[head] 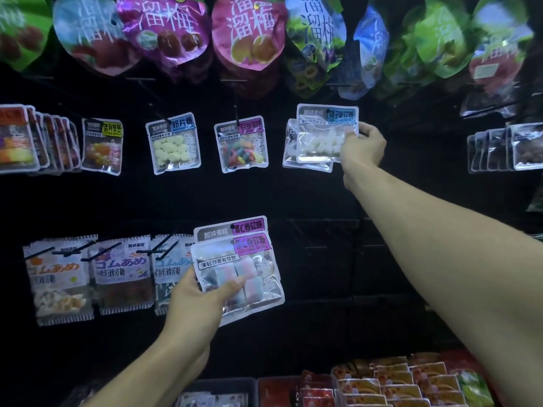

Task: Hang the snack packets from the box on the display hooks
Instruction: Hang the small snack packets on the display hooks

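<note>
Glossy, flat, clear-fronted rectangular plastic packet of white cubes with a blue label, upright with long axis roughly vertical, level with the middle hook row against the dark display wall, overlapping a matching hung packet behind. Pinched at its right edge by the right hand, fingers curled. Lower down, two shiny crinkled packets of pastel rolls with pink labels, tilted slightly, gripped at the lower left corner by the left hand, thumb across the front.

White-candy packet upright at middle-row hook, overlapping another behind; two pink-labelled packets stacked, tilted (clear fronts), lower down.
</note>
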